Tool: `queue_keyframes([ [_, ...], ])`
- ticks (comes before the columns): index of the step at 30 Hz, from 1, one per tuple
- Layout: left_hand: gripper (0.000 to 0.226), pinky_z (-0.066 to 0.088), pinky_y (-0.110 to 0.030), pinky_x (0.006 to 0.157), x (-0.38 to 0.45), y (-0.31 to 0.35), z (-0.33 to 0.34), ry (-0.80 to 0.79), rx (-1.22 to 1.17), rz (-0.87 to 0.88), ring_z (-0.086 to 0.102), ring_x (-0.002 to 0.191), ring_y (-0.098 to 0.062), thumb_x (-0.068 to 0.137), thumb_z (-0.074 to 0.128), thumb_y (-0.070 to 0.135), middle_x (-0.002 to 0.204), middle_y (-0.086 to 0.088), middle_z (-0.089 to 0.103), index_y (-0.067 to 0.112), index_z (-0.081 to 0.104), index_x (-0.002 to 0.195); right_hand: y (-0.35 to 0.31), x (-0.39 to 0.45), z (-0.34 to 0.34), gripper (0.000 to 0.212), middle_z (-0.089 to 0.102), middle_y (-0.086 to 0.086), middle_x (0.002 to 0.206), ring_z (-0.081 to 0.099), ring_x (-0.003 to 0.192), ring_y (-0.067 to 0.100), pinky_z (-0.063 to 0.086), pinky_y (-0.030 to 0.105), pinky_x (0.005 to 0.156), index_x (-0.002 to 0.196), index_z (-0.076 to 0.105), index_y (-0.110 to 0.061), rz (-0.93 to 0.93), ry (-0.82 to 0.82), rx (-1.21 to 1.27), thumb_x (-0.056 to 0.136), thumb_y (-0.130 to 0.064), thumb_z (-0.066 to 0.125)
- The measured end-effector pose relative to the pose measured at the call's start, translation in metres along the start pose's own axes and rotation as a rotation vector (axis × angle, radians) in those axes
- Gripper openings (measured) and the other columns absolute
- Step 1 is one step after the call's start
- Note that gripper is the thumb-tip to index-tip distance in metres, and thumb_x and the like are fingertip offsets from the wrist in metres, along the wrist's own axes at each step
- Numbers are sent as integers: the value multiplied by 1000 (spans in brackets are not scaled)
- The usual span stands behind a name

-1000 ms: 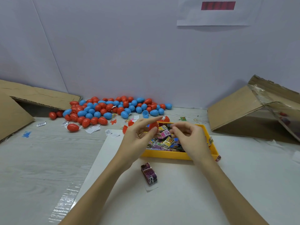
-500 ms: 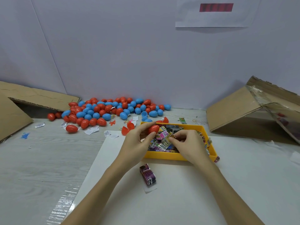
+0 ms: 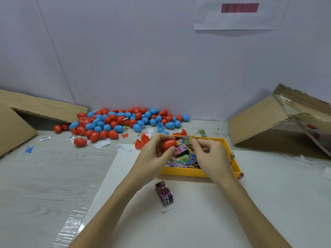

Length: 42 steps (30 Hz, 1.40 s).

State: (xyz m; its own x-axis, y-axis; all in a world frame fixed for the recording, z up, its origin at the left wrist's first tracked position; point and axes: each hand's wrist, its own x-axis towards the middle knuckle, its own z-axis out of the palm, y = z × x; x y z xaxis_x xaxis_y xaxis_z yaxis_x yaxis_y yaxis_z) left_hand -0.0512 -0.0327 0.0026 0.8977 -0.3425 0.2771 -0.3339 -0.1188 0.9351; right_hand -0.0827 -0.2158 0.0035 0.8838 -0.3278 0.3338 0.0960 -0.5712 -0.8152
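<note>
- The left hand grasps a red egg with thumb and fingers curled around it. The egg is held in the air and looks whole, its two halves together.
- Just to the right of this grip, the right hand pinches a small piece between thumb and forefinger. It is too small to tell what it is.
- Under both grips is a yellow tray, filled with many packets.
- Just left of the egg, open halves lie on the bench. Farther behind is a big egg pile, red and blue.
- Nearer to the person than the grips, one purple pack lies alone.
- My judgement: the work joins eggs and tray contents. With the tray so full and halves still open, much seems left.
</note>
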Motion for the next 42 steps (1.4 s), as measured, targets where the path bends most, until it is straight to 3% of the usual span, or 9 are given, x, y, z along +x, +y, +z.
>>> queue_keyframes([
  [5, 22, 41, -23, 53, 1, 1, 6, -12, -130, -88, 48, 62, -7, 108, 45, 18, 72, 12, 53, 32, 58, 118, -9, -3, 0, 36, 70, 17, 75, 63, 75, 32, 51, 43, 67, 86, 76, -5, -44, -47, 210, 103, -30, 58],
  [8, 19, 50, -16, 64, -2, 2, 10, 64, 16, 19, 63, 80, -1, 97, 59, 49, 89, 19, 64, 34, 62, 107, -9, -7, 4, 31, 67, -2, 68, 62, 66, 11, 48, 28, 59, 84, 77, -13, -98, -106, 168, 103, -29, 59],
  [11, 19, 53, -22, 73, -2, 0, 11, 138, 114, 82, 65, 88, -10, 92, 69, 43, 94, 9, 65, 27, 64, 100, -8, -9, 7, 23, 67, -13, 71, 61, 68, -1, 43, 11, 60, 91, 79, -24, -122, -151, 133, 102, -29, 61],
  [14, 9, 52, -23, 75, -1, -3, 8, 194, 204, 102, 62, 88, -10, 94, 72, 30, 92, 8, 65, 24, 65, 96, -6, -9, 12, 23, 71, -11, 90, 66, 79, 2, 47, 12, 63, 119, 74, -29, -88, -161, 64, 100, -37, 63],
  [18, 9, 45, -12, 72, 0, -3, 4, 212, 360, 211, 59, 88, -5, 92, 76, 21, 91, 11, 64, 20, 68, 95, -8, -7, 9, 77, 51, -13, 138, 58, 111, -2, 56, 22, 85, 159, 27, -36, -67, -107, -40, 93, -52, 66],
  [23, 8, 41, -10, 72, -1, -3, -1, 110, 532, 341, 55, 86, -5, 90, 77, 14, 91, 11, 56, 15, 71, 97, -11, -10, 1, 32, 69, -19, 109, 61, 102, -7, 52, 13, 83, 123, 71, -31, -296, -157, -93, 91, -32, 75],
  [27, 11, 47, -20, 77, -2, -1, -1, 58, 514, 301, 59, 91, -9, 93, 74, 17, 99, 4, 63, 17, 69, 103, -11, -12, 3, 7, 72, -14, 84, 65, 83, -1, 50, 11, 70, 96, 78, -22, -246, -140, -119, 90, -26, 78],
  [32, 19, 50, -17, 67, -2, 8, -4, -85, 29, -112, 61, 75, 6, 104, 55, 19, 112, -1, 54, 30, 43, 114, -8, -6, -4, 17, 73, -8, 72, 69, 74, 5, 54, 19, 67, 82, 79, -20, -13, -24, 105, 90, -35, 76],
  [42, 19, 61, -31, 76, -4, 9, 5, 20, 30, 73, 70, 96, -15, 95, 70, 22, 115, -6, 65, 25, 66, 113, -11, -9, 0, 24, 77, -12, 77, 73, 80, 4, 60, 27, 75, 89, 83, -23, 85, -52, 264, 89, -45, 73],
])
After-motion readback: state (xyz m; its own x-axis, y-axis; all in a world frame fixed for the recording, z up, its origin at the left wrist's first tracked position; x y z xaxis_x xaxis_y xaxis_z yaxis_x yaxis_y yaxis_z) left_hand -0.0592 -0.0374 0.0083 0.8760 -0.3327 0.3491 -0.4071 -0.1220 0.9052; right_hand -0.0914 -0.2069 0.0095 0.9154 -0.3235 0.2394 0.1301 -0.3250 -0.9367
